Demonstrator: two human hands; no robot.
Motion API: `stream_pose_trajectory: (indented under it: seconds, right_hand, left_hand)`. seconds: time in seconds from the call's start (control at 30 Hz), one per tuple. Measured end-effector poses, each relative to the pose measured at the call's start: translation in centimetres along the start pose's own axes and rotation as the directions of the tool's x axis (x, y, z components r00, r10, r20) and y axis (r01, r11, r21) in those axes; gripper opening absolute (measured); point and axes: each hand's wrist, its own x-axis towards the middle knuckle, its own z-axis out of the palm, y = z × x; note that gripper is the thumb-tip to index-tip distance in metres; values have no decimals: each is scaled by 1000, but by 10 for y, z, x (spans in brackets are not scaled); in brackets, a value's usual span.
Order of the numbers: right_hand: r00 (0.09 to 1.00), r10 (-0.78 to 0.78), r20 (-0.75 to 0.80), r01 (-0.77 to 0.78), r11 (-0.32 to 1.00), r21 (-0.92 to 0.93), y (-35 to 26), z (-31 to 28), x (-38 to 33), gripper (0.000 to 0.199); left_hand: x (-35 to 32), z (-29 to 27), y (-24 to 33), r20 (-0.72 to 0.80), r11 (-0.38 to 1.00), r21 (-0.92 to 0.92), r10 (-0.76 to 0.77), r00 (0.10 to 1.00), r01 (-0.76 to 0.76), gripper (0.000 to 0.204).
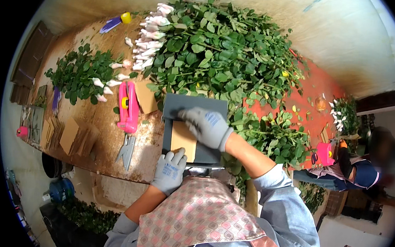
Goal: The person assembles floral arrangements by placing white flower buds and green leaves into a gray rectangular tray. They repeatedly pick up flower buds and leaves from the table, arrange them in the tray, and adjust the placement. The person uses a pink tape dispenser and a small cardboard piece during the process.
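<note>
A flat dark grey board lies at the front edge of the table before me, with a tan cardboard piece on it. My left hand, in a grey glove, is at the cardboard's near left corner, its fingers bent over the edge. The undersides of those fingers are hidden. Over the far part of the cardboard is my right hand, also gloved; its fingers stretch out to the left, slightly blurred, with nothing seen in them. Left of the board are a pink tape dispenser and a grey stapler.
A large heap of leafy rose stems with pale wrapped heads fills the back. A smaller bunch lies left, near upright cardboard pieces. More stems lie right of the board. A person in a cap is at the far right.
</note>
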Motion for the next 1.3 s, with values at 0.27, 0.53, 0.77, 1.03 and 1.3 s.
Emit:
stream_pose_trajectory:
  seconds: [0.27, 0.53, 0.77, 1.03, 1.3]
  right_hand:
    - [883, 445, -148, -454, 732, -509, 184, -14, 70, 29]
    - [867, 487, 103, -143, 442, -885, 213, 18, 61, 29]
    - [978, 137, -157, -192, 302, -934, 126, -122, 52, 17]
    - [944, -4, -329, -310, 322, -895, 29, -214, -65, 26]
    - [886, 458, -63, -379, 640, -668, 44, -131, -194, 15]
  left_hand:
    - [6, -3, -1, -40, 998, 43, 40, 998, -38, 32]
    - [5, -4, 0, -68, 997, 66, 41, 997, -36, 28]
    - [1, -9, 0, -33, 1000, 9, 7, 999, -7, 34]
    - [-1, -1, 2, -38, 1000, -18, -23, 999, 22, 39]
    - [-2, -3, 7, -51, 997, 59, -55, 997, 58, 28]
